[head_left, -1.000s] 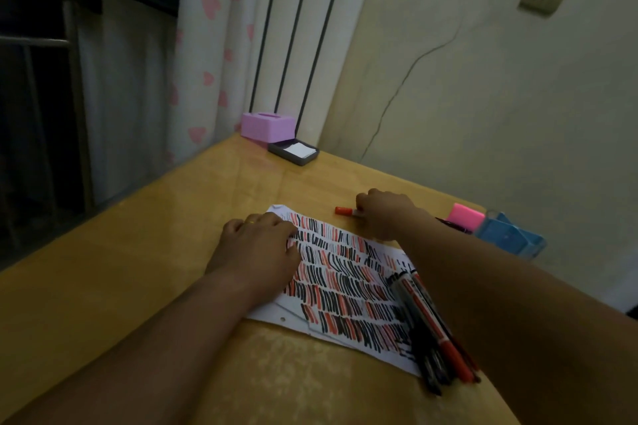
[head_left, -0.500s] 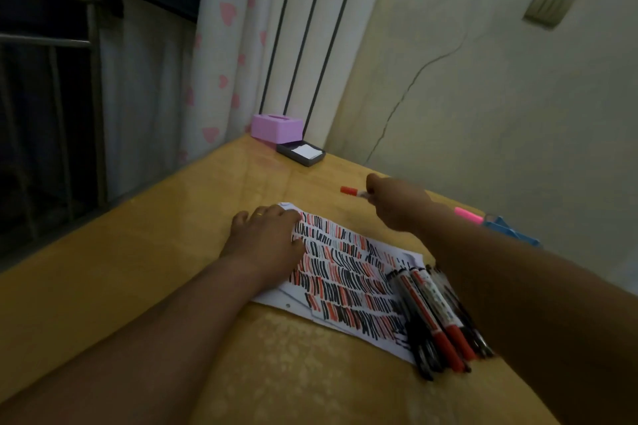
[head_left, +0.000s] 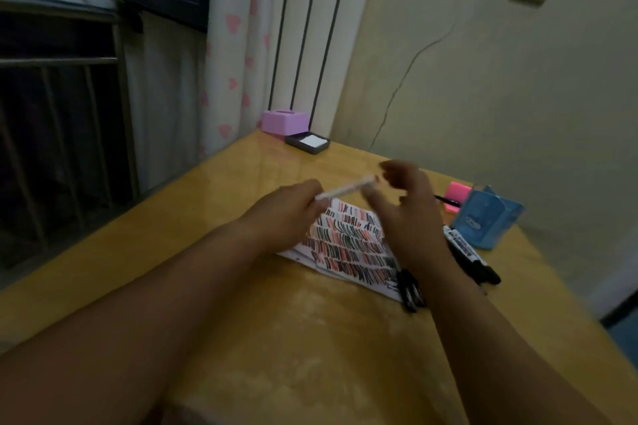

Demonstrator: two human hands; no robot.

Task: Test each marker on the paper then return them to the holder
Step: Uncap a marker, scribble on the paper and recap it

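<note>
Marker [head_left: 345,188], pale barrel, held level in the air above the far end of the paper [head_left: 348,245], spanning both hands. Left hand [head_left: 286,214] pinching the nearer end, fingertips pressed together; that end hidden inside the pinch. Right hand [head_left: 409,203] blurred, fingers [head_left: 388,171] curled about the other end, thumb side raised; exact grip hard to make out, cap or tip covered.

Paper flat on the bench [head_left: 190,200], nearer the right edge than the left, crowded with short red and black strokes; left part covered by the left hand, right part by the right wrist.

Loose markers [head_left: 471,257] lying along the paper's right side, partly behind the right forearm, count unclear. Blue holder [head_left: 486,217] upright close to the bench's right edge, inside not visible. Pink block [head_left: 457,190] just behind it, half hidden. Pink box [head_left: 283,121] and dark tray [head_left: 308,142] at the far corner, side by side; touching or not, cannot tell.
</note>
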